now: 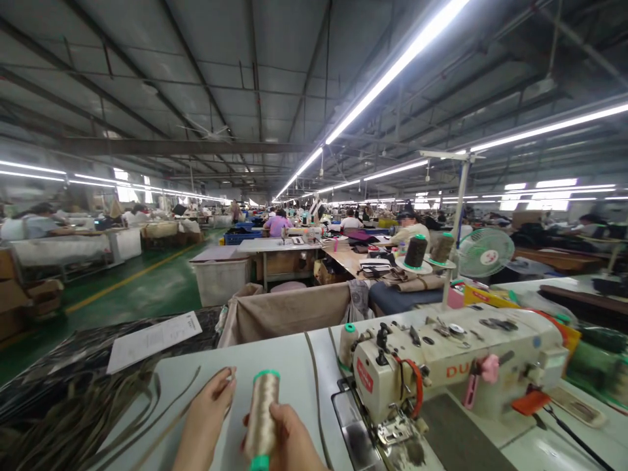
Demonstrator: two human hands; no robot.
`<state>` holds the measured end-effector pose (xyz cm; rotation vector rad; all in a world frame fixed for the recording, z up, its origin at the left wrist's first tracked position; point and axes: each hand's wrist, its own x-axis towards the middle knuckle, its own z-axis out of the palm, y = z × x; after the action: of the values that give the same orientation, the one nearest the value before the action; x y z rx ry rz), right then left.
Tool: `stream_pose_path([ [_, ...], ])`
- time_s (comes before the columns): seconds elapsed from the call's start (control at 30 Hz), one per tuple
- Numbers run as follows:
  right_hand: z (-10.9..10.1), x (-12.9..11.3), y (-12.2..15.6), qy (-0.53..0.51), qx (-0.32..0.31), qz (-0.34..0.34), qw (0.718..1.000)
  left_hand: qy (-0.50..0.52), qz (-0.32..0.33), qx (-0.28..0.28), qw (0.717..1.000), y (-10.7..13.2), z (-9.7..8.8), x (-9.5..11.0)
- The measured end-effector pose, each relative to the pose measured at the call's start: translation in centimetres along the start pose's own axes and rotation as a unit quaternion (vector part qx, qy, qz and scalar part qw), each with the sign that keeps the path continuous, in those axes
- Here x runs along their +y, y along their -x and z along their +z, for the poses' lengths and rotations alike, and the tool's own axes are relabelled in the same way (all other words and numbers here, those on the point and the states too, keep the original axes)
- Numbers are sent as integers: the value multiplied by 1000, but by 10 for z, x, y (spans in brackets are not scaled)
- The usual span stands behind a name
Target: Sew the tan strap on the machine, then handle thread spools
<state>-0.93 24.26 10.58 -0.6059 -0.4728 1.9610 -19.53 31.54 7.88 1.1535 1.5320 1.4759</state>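
A spool of beige thread (263, 412) with green end caps stands nearly upright over the white sewing table (289, 353). My right hand (294, 435) is wrapped round it, thumb on the near side. Just left of the spool is my left hand (212, 402), its fingers drawn together in a pinch. Whatever lies between those fingertips is too small to make out. Dark fabric strips (142, 405) trail over the table by my left wrist. To the right sits an industrial sewing machine (441, 360), with a smaller beige thread spool (348, 345) at its left end.
A printed sheet (154, 340) lies on dark material at left. Behind the table is a cloth-lined bin (289, 314). Thread cones (416, 252) stand on a rack, with a green fan (485, 254) beside its post. Several people work at tables farther back.
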Motion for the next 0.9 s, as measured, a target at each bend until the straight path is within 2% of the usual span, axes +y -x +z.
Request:
stream_pose_path([
  [0.1, -10, -4, 2, -28, 55, -4, 998, 72, -42, -31, 996, 9, 3, 22],
  [0.13, -9, -7, 7, -37, 58, -7, 998, 97, -42, -37, 994, 15, 3, 31],
  [0.2, -3, -17, 15, -41, 65, -7, 997, 174, -42, -16, 984, 25, 4, 48],
  [0.27, 2, -25, 19, -31, 72, -10, 997, 225, -50, -38, 972, 31, 6, 58],
  [0.47, 0, -22, 17, -32, -10, -11, 999, 268, -72, -51, 959, 34, 7, 58],
  [0.7, 2, -19, 16, 8, -20, -41, 999, 287, -81, -92, 950, 40, 8, 58],
  [0.9, -2, -19, 11, -1, -35, -34, 999, 275, -83, -115, 951, 47, 17, 60],
])
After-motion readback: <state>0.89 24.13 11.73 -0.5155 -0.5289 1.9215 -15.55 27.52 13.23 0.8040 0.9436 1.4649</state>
